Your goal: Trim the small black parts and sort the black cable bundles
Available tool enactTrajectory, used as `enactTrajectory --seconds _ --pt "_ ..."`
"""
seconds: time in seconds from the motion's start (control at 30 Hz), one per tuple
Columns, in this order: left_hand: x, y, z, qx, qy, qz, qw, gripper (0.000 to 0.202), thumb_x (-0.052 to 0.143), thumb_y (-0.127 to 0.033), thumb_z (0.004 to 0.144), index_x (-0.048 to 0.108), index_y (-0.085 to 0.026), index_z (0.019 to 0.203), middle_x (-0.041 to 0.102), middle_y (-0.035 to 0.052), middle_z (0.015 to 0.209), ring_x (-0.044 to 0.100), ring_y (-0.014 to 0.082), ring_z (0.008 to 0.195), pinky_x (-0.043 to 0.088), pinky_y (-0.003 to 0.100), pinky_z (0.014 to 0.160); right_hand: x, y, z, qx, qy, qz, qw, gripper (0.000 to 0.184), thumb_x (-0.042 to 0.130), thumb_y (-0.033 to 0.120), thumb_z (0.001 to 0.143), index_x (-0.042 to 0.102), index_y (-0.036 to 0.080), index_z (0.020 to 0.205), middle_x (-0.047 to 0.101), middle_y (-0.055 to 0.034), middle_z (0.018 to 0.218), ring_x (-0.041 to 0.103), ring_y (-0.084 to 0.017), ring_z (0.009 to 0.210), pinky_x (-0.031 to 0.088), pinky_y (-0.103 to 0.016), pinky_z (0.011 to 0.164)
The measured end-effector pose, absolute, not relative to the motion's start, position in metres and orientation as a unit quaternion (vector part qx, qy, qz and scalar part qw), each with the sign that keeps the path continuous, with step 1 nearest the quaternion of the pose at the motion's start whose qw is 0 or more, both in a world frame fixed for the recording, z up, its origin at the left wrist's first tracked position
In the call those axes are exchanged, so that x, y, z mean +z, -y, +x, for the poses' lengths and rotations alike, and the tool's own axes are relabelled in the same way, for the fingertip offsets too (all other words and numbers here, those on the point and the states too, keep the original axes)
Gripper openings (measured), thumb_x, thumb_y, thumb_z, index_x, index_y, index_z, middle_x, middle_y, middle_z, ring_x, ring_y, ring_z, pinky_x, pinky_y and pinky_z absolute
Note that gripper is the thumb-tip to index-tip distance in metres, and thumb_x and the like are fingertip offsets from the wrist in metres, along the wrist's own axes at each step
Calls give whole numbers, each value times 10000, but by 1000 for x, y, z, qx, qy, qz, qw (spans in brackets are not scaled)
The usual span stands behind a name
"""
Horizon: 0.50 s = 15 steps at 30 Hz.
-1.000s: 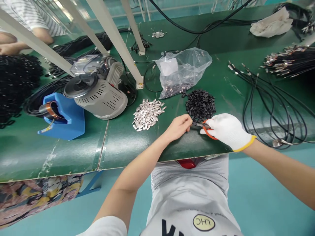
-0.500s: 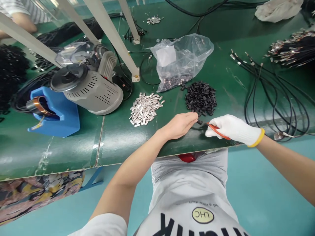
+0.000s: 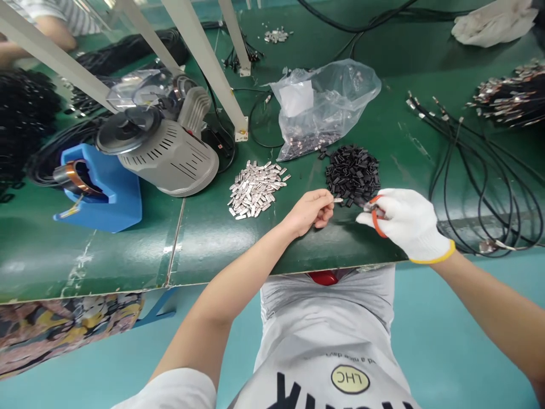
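Between the thumb and fingertips of my bare left hand [image 3: 314,211] is a small silver metal connector shell [image 3: 338,200], its end poking out to the right. My right hand [image 3: 406,218], in a white glove with a yellow cuff, is closed around orange-handled pliers [image 3: 378,222]. The jaws are blurred and partly hidden by the fingers. Just beyond both hands lies a heap of small black plastic pieces [image 3: 352,173]. To the left of it is a pile of silver metal shells [image 3: 256,190].
A clear plastic bag [image 3: 332,105] of small parts lies behind the heaps. At left stand a grey machine [image 3: 176,156] and a blue tape dispenser [image 3: 123,199]. Black cables [image 3: 472,170] coil at right. Metal posts [image 3: 208,62] rise at the back, near another person's arm [image 3: 55,31].
The pliers have drawn away from my left hand and tilted, with my right glove turning. My left fingers have curled, and the silver shell now shows at their tips. The view has shifted slightly.
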State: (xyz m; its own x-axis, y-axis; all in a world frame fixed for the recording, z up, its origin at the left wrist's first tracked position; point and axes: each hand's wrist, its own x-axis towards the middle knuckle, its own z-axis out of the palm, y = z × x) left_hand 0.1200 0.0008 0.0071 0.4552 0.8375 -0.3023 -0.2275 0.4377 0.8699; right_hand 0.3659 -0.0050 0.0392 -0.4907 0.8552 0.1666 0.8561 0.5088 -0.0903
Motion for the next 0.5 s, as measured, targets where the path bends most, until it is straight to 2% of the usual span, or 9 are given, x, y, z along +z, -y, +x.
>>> enactTrajectory --seconds 0.1,0.2,0.33,0.5 --pt "10 -2 120 373 -401 405 733 243 595 -339 918 488 -191 757 506 -45 499 373 55 356 251 180 371 58 -8 370 -119 838 -532 26 661 501 754 895 692 122 917 631 -138 722 573 -276 746 285 -362 679" --pt "14 -1 121 382 -416 417 712 269 597 -366 928 496 -188 755 520 -42 493 396 57 342 258 177 366 65 -12 375 -153 824 -544 -26 674 487 754 893 690 111 905 608 -144 665 576 -287 716 243 -351 663" --pt "20 -2 118 436 -429 412 676 308 622 -398 935 504 -183 748 512 -43 498 399 51 358 259 181 387 59 -5 378 -97 811 -577 9 595 509 708 901 716 159 998 645 -127 692 596 -268 685 268 -348 639" --pt "26 -13 98 670 -389 199 601 330 563 -450 979 477 -191 793 463 -50 563 372 51 416 279 201 446 48 -8 381 71 738 -666 87 442 634 672 823 738 277 991 685 -58 702 601 -249 633 361 -346 603"
